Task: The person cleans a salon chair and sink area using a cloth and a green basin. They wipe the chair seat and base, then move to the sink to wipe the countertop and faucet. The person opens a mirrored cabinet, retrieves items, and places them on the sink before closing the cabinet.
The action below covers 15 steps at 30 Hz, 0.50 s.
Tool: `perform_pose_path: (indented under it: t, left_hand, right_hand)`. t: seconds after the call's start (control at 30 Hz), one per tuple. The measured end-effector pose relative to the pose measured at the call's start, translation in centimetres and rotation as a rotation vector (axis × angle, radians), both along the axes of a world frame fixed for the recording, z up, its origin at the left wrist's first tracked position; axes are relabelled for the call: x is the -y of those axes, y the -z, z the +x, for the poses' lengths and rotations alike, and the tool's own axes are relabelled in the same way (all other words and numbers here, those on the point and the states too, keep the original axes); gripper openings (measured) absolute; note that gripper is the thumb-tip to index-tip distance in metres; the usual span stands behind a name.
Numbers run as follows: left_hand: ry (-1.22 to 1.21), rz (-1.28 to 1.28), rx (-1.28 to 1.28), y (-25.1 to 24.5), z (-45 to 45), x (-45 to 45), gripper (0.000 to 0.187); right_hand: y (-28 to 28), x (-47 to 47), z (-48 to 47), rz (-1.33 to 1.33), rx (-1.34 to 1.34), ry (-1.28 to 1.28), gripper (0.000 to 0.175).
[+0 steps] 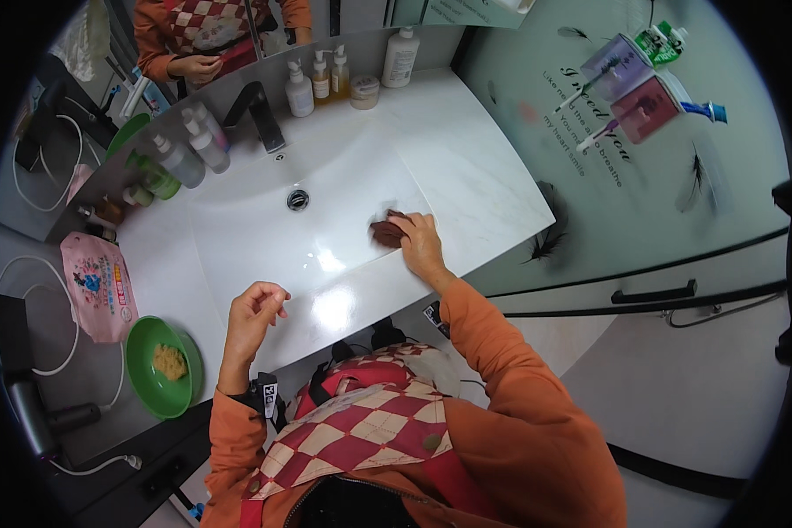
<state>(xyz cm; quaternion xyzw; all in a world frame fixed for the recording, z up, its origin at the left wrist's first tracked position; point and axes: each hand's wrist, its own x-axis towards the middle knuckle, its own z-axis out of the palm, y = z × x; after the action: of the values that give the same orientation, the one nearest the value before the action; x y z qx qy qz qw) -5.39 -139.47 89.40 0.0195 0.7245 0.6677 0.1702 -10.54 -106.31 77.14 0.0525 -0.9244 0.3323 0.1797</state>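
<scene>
My right hand [423, 245] presses a brown cloth [389, 230] against the right front part of a white washbasin [251, 228]. The cloth is bunched under the fingers and looks blurred. Above the basin's front left rim hovers my left hand [256, 317], its fingers loosely bent and nothing seen in it. Toward the back of the basin are a round metal drain [297, 200] and a black faucet [257, 117]. Wet, shiny reflections show near the front of the bowl.
Pump bottles [299, 90], a jar [364, 92] and a white bottle [400, 58] line the back ledge. At left are clear bottles [181, 162], a pink pouch [99, 287], a green bowl [146, 386] holding a yellowish sponge [170, 362], and a hair dryer [33, 416]. A frosted glass panel [640, 218] borders the right.
</scene>
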Motion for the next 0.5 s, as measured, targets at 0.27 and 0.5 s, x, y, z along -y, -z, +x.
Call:
perform_pose_path:
  t: [0.27,0.5]
  left_hand:
    - [-0.154,-0.006,0.004,0.7,2.5,4.8,0.013]
    - [-0.268,-0.061,0.021,2.0,1.5,7.1,0.018]
  right_hand:
    - [-3.6,-11.0,1.8,0.192,-0.006,0.455,0.037]
    - [-0.5,2.7,6.9,0.32,-0.034,0.153,0.033]
